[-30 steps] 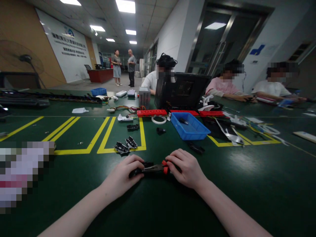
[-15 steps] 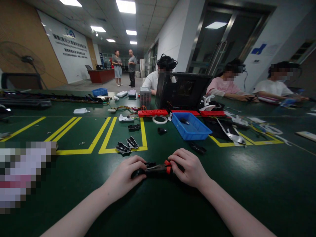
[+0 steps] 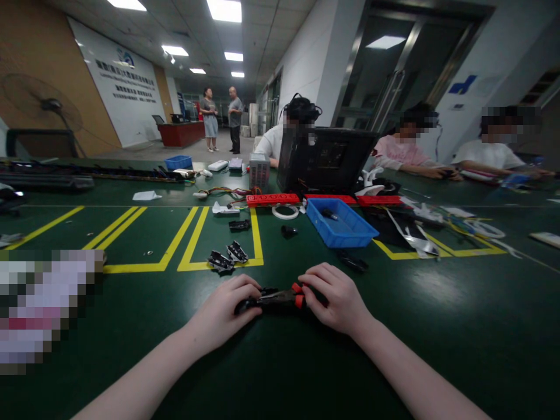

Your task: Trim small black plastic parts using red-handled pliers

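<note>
My right hand (image 3: 336, 297) is closed around the red-and-black handles of a pair of pliers (image 3: 282, 297), whose jaws point left. Facing it, my left hand (image 3: 231, 303) grips a small black part (image 3: 246, 305), partly hidden by the fingers. The tips of the pliers meet this part; what they pinch is too small to make out. Beyond my left hand lie two black-and-silver plastic pieces (image 3: 228, 258) and another black piece (image 3: 239, 225). A black shell (image 3: 352, 261) rests on the table past my right hand.
A blue bin (image 3: 343, 233) holding a black piece stands ahead, with a black cap (image 3: 289, 231) and white ring (image 3: 285, 212) left of it. Behind are red power strips (image 3: 272, 200), a metal power supply (image 3: 259, 172) and a black computer case (image 3: 326, 160). Co-workers sit across the green table (image 3: 280, 373).
My view has shifted very slightly. Both hands keep their hold on the pliers and the black part, almost without moving.
</note>
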`<move>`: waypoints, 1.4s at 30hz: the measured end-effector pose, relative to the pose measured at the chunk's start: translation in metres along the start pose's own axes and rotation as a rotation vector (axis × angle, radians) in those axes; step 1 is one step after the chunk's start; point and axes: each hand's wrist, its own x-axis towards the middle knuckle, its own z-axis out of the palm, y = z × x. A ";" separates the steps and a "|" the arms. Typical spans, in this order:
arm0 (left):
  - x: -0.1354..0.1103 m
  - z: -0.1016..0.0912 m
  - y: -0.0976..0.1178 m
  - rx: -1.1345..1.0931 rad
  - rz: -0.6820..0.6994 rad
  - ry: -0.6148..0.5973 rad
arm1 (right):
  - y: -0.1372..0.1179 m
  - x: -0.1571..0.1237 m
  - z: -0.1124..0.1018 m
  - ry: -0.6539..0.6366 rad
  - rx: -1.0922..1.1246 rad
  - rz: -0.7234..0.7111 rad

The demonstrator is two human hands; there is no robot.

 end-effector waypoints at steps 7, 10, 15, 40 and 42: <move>-0.001 -0.002 0.004 -0.001 -0.030 -0.013 | 0.004 -0.001 -0.002 0.055 0.023 -0.032; -0.001 -0.002 0.004 0.002 -0.032 -0.014 | 0.005 -0.001 -0.002 0.083 0.032 -0.046; -0.001 -0.002 0.003 -0.003 -0.020 -0.006 | 0.003 0.000 -0.004 0.086 0.040 -0.031; -0.001 -0.003 0.003 0.027 0.011 -0.033 | -0.002 0.000 -0.006 0.070 0.000 -0.042; -0.001 -0.003 0.004 0.038 0.015 -0.031 | -0.002 0.000 -0.006 0.073 -0.002 -0.045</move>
